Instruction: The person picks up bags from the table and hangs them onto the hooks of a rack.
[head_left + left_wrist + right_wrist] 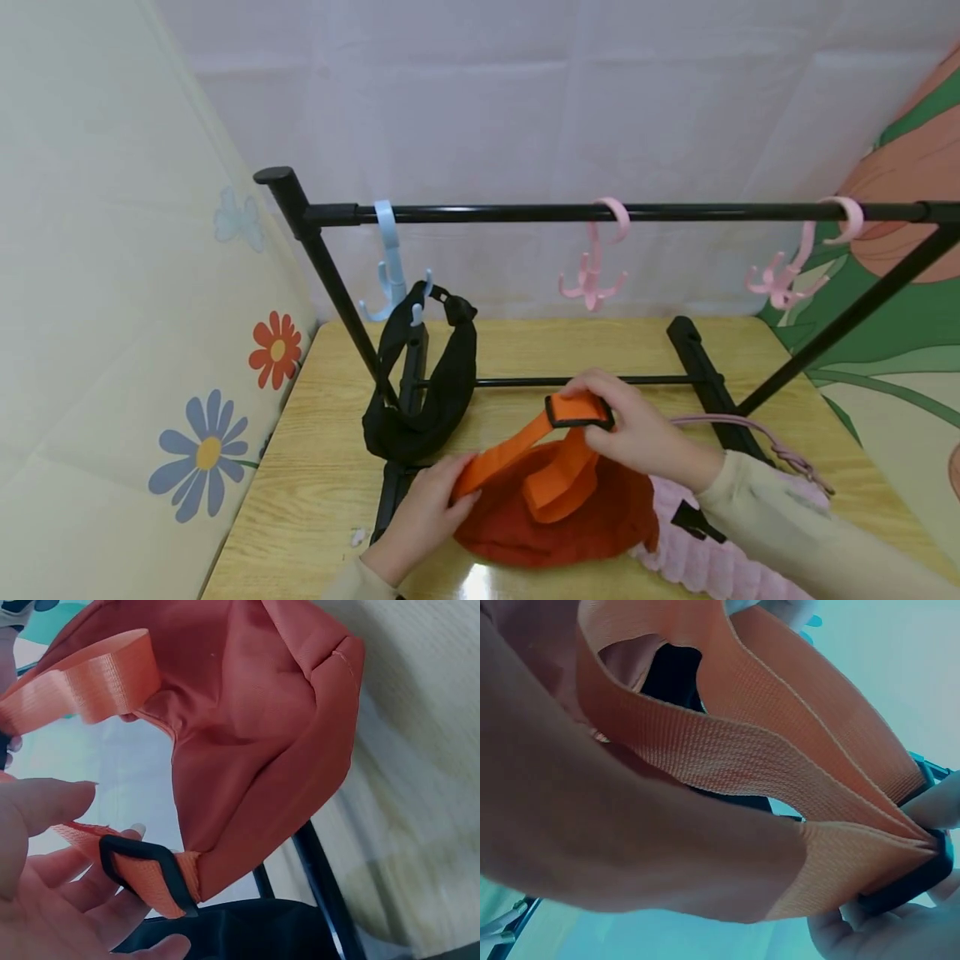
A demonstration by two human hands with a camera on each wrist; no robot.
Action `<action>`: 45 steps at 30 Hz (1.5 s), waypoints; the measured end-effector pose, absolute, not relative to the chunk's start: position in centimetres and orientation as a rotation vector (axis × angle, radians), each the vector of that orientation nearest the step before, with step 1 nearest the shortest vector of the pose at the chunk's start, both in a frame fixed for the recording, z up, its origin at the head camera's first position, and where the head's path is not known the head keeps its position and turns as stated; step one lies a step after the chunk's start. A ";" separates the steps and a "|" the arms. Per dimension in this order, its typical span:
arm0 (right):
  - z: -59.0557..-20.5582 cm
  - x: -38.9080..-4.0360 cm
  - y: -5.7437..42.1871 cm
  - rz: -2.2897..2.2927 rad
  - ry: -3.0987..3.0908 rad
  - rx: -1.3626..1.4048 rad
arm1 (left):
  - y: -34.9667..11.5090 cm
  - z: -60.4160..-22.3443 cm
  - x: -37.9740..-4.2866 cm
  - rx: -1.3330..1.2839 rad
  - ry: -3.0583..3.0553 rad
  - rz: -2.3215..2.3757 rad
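Observation:
An orange waist bag [517,533] is held over the table in front of the rack. My right hand [645,433] pinches its webbing strap [510,454] at a black buckle [907,889], where layers of strap come together. My left hand [423,512] holds the strap's left end, close to the bag. Beside those fingers, a black slider [171,874] sits on the strap where it joins the bag body, as seen in the left wrist view. A loose loop of strap [558,492] hangs between the hands.
A black rack bar [487,214] carries a blue hook [390,258] with a black bag [420,433] hanging from it, and two pink hooks [590,283]. Under my right forearm lies a puffy pink bag [697,562] with a thin strap. Printed walls stand at both sides.

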State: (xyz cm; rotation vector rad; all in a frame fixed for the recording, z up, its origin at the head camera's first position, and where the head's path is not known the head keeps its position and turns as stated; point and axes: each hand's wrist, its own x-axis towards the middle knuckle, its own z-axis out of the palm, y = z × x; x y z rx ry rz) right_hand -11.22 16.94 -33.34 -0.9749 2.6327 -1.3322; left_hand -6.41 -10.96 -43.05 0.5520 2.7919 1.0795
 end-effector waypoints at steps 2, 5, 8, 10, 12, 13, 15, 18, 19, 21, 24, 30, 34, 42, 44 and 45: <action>-33.3 -11.2 17.2 -1.332 2.646 -0.982 | -11.1 -42.8 -6.5 0.557 2.808 1.092; -33.3 -11.1 17.6 -1.340 2.676 -1.020 | -11.3 -42.3 -6.7 0.555 2.821 1.124; -33.2 -11.0 18.1 -1.351 2.702 -1.059 | -11.4 -41.8 -6.9 0.549 2.849 1.152; -33.0 -11.0 18.3 -1.360 2.720 -1.089 | -11.5 -41.4 -6.9 0.549 2.877 1.173; -32.9 -10.9 18.6 -1.363 2.732 -1.111 | -11.7 -41.0 -7.0 0.542 2.912 1.186; -32.9 -10.9 18.7 -1.361 2.740 -1.121 | -11.7 -40.8 -7.0 0.541 2.930 1.192; -32.8 -10.9 19.0 -1.364 2.752 -1.147 | -11.8 -40.3 -7.0 0.537 2.963 1.195; -32.7 -10.7 19.3 -1.375 2.771 -1.176 | -11.9 -39.6 -7.2 0.546 2.999 1.199; -32.7 -10.7 19.4 -1.375 2.790 -1.187 | -11.9 -39.4 -7.2 0.558 3.012 1.192; -32.6 -10.6 19.7 -1.392 2.814 -1.206 | -12.0 -39.0 -7.3 0.594 3.037 1.177; -32.4 -10.4 20.0 -1.413 2.856 -1.228 | -12.0 -38.5 -7.5 0.683 3.074 1.151; -31.8 -10.2 20.6 -1.453 2.911 -1.171 | -11.9 -37.6 -7.8 0.898 3.148 1.126; -31.3 -10.0 21.0 -1.475 2.921 -1.110 | -11.9 -37.0 -8.0 1.008 3.173 1.099; -30.9 -10.0 21.6 -1.488 2.942 -1.155 | -11.7 -35.8 -8.2 1.088 3.203 1.017; -30.9 -10.0 21.7 -1.479 2.953 -1.177 | -11.6 -35.5 -8.3 1.093 3.212 0.999; -30.9 -10.0 21.8 -1.470 2.962 -1.194 | -11.6 -35.4 -8.3 1.095 3.215 0.988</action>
